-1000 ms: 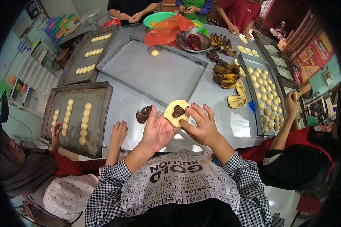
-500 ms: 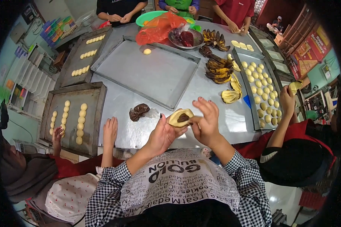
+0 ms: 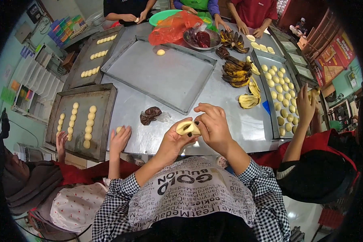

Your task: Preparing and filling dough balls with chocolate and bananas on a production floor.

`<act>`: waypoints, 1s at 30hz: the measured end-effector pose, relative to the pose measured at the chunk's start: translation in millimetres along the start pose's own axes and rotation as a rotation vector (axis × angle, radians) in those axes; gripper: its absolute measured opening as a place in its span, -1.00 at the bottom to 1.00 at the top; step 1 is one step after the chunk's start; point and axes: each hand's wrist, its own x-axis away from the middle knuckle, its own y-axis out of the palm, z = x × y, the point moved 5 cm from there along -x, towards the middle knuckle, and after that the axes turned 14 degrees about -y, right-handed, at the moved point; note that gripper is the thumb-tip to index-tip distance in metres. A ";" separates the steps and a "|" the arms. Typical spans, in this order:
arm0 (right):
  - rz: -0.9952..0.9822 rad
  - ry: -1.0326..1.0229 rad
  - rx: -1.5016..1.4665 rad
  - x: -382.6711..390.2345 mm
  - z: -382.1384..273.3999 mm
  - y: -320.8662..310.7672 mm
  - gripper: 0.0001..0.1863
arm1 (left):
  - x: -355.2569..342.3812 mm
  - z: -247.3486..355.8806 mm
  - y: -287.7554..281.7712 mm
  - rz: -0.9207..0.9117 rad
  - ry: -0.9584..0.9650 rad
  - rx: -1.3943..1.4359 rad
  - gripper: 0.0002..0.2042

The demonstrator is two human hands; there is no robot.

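A pale yellow piece of dough [image 3: 186,127] is held over the near edge of the metal table, its sides folded up around a narrow dark opening. My left hand [image 3: 170,139] cups it from the left and below, thumb against its near side. On the right, my right hand [image 3: 217,130] pinches the dough's edge between thumb and fingers. Just beyond my left hand lies a clear plastic bag of dark brown filling [image 3: 150,116]. Past that, a single dough ball [image 3: 160,52] rests in a large shallow metal tray [image 3: 199,89].
At left, a co-worker's hand [image 3: 120,139] rests by a dough ball, near a tray [image 3: 76,146] with rows of balls. Bananas [image 3: 236,72] and peels [image 3: 249,101] lie right of centre, beside another filled tray [image 3: 275,131]. A red bag [image 3: 175,27] and bowl [image 3: 213,41] stand far off.
The dough's edges have come up around the brown filling, leaving a slit. My right fingers have closed onto its rim. At left, a dough ball now shows by the co-worker's hand.
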 end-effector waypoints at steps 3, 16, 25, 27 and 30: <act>0.076 -0.002 -0.095 6.7 -4.0 -5.1 -0.73 | 1.4 -0.4 -3.8 -0.016 -0.037 0.220 -0.55; 0.105 0.003 -0.091 25.7 -5.6 -1.0 -0.83 | 6.5 -0.8 4.5 0.018 -0.066 -0.059 -0.55; 0.029 -0.013 -0.012 20.4 -21.1 5.4 -0.84 | 13.3 -7.0 -2.6 0.029 -0.074 -0.140 -0.51; 0.028 0.047 -0.086 22.3 -18.3 9.6 -0.84 | 15.4 -9.8 -4.4 0.004 -0.072 -0.128 -0.51; -0.052 0.040 -0.066 22.1 -15.6 12.1 -0.79 | 17.0 -14.0 -2.9 -0.112 -0.115 0.130 -0.46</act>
